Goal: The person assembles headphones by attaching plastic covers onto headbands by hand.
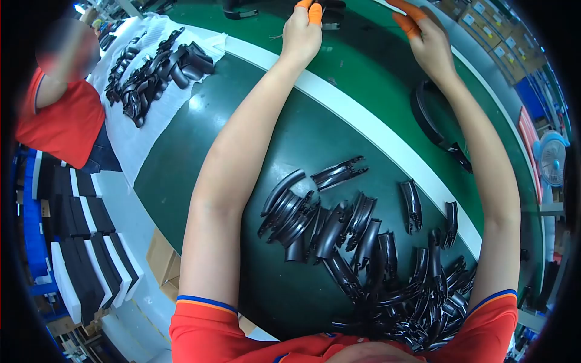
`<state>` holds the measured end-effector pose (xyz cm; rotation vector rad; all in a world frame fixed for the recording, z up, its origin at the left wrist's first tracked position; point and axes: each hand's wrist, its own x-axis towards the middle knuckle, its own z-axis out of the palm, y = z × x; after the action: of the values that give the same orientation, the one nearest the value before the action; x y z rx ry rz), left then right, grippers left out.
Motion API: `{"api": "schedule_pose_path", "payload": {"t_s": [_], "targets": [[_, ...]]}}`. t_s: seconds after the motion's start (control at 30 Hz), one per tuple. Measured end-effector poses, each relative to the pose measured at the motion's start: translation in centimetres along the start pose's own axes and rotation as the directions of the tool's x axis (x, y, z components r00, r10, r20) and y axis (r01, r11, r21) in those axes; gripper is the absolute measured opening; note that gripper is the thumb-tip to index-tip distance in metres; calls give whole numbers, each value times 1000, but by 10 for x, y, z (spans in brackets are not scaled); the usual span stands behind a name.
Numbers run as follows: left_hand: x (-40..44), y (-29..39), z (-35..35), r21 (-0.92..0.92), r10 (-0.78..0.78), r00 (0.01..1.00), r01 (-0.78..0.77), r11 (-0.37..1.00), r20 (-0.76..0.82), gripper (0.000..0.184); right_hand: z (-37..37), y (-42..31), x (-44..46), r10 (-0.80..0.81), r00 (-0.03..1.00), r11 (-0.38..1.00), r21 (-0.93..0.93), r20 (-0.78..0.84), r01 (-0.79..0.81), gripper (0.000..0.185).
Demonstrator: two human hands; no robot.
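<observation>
At the top edge, my left hand (302,35), wearing orange finger covers, has its fingers curled against a glossy black plastic part (332,16). The frame cuts off its fingertips. My right hand (431,47), also with orange covers, reaches over the green belt (369,66) with thumb and forefinger apart and nothing visible between them. Below it, a long curved black strip (426,118) lies on the belt. Between my forearms, many curved black plastic parts (333,233) are heaped on the dark green table (272,296), the densest pile near my body.
A white rail (357,115) runs between table and belt. At left, more black parts (157,72) lie on a white cloth (136,148), beside a person in a red shirt (66,121). Black and white foam blocks (91,272) stand below. A fan (552,154) and cartons (493,30) are right.
</observation>
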<state>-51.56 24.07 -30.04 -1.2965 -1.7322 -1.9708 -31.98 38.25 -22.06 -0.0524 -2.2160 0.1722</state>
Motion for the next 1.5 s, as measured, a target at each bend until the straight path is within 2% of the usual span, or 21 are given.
{"api": "schedule_pose_path", "payload": {"t_s": [0.03, 0.1, 0.17, 0.2, 0.23, 0.27, 0.37, 0.43, 0.47, 0.53, 0.57, 0.63, 0.77, 0.83, 0.9, 0.97, 1.0, 1.13, 1.2, 1.33, 1.5], "targets": [[1, 12, 0, 46, -68, 997, 67, 997, 30, 37, -1, 5, -6, 83, 996, 992, 90, 15, -84, 28], [1, 34, 0, 94, -138, 989, 132, 987, 57, 39, -2, 17, -18, 125, 990, 988, 84, 63, -130, 27], [-2, 33, 4, 123, 76, 997, -73, 990, -18, 34, -8, 17, -28, 349, 880, 897, -386, 322, -214, 26], [-2, 30, 6, 135, 147, 988, -140, 981, -41, 33, -10, 14, -38, 196, 929, 839, -543, 315, 7, 27], [-1, 6, 9, 380, 212, 973, -231, 896, 90, 25, -7, 13, -41, 202, 928, 837, -548, 313, 3, 27], [1, 1, 9, 585, 242, 942, -334, 740, 231, 20, -2, 10, -43, 134, 947, 863, -504, 292, 34, 27], [-5, 5, 9, 626, 163, 924, -357, 693, 346, 24, 22, -4, -36, 63, 943, 921, -383, 325, 70, 27], [-6, 4, 10, 631, 204, 890, -437, 641, 408, 25, 41, -13, -34, 227, 878, 937, -340, 420, -80, 27], [-7, 3, 9, 640, 235, 859, -500, 583, 455, 26, 47, -15, -32, 233, 879, 937, -339, 416, -88, 27], [-6, 3, 11, 600, 219, 831, -528, 601, 512, 27, 57, -15, -28, 383, 807, 924, -193, 450, -331, 26], [-8, 5, 11, 562, 197, 806, -541, 626, 558, 27, 61, -15, -28, 380, 805, 925, -191, 455, -329, 26], [-9, 9, 10, 564, 147, 805, -519, 642, 574, 26, 64, -12, -31, 352, 902, 936, -88, 249, -341, 26], [-3, 27, 4, 490, -11, 826, -324, 809, 564, 28, 61, -13, -37, 227, 962, 954, 164, 151, -251, 24], [-5, 29, 2, 473, -100, 808, -235, 849, 580, 29, 49, -15, -37, 147, 978, 985, 72, 151, -159, 24], [-7, 27, 6, 338, 116, 781, -393, 855, 614, 26, 42, -14, -35, 67, 986, 998, -20, 153, -65, 23], [-12, 26, 10, 352, 190, 767, -481, 803, 614, 27, 39, -14, -29, -126, 991, 991, -46, 47, 128, 23], [-14, 26, 11, 363, 265, 742, -565, 741, 616, 28, 33, -13, -28, -74, 994, 997, 8, 82, 74, 21], [-13, 36, 13, 371, 263, 744, -566, 736, 615, 31, 19, -5, -34, 24, 993, 994, 108, 117, -37, 25], [-14, 45, 10, 420, 54, 763, -412, 808, 644, 34, 18, -1, -40, -7, 994, 994, 109, 105, -5, 25], [-14, 50, 11, 436, 29, 772, -389, 811, 635, 33, 14, 3, -47, -23, 996, 996, 89, 80, 16, 24], [-17, 49, 16, 391, 233, 774, -525, 756, 588, 35, 12, 0, -50, -102, 991, 993, 72, 90, 96, 26]]}}
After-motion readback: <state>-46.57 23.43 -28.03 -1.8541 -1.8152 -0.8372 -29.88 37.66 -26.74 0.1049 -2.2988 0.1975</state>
